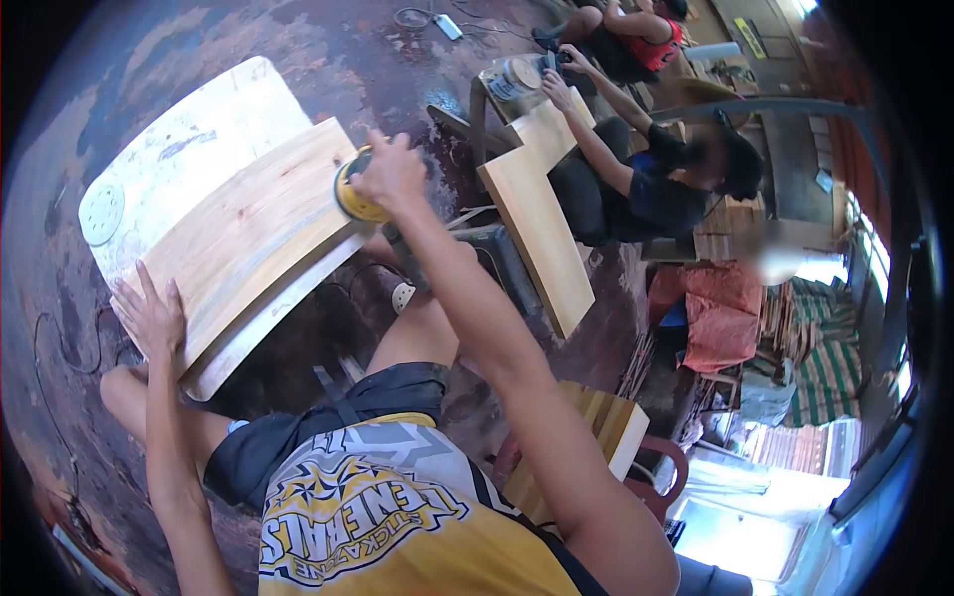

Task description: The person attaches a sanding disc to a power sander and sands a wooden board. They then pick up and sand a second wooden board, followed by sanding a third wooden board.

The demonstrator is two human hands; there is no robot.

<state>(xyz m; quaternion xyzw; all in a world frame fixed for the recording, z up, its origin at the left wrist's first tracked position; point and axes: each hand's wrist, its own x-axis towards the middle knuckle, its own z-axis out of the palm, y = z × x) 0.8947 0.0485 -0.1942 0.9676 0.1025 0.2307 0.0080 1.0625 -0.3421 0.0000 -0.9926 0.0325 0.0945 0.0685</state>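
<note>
A pale wooden board (238, 238) lies across a worn white tabletop (189, 129) in front of me. My right hand (393, 174) is wrapped round a yellow orbital sander (350, 191), which sits at the board's right end. At the opposite end, my left hand (154, 316) rests flat on the board's near left corner with its fingers spread. A round, perforated sanding disc (102, 211) lies on the tabletop's left part, beyond the board.
To the right, a co-worker in dark clothes (666, 189) works over pale boards (542, 243), near a labelled tub (515, 79). Another person in a red top (651, 45) sits farther back. Laminated wood (606, 427) lies by my right elbow, beside a reddish chair (668, 472).
</note>
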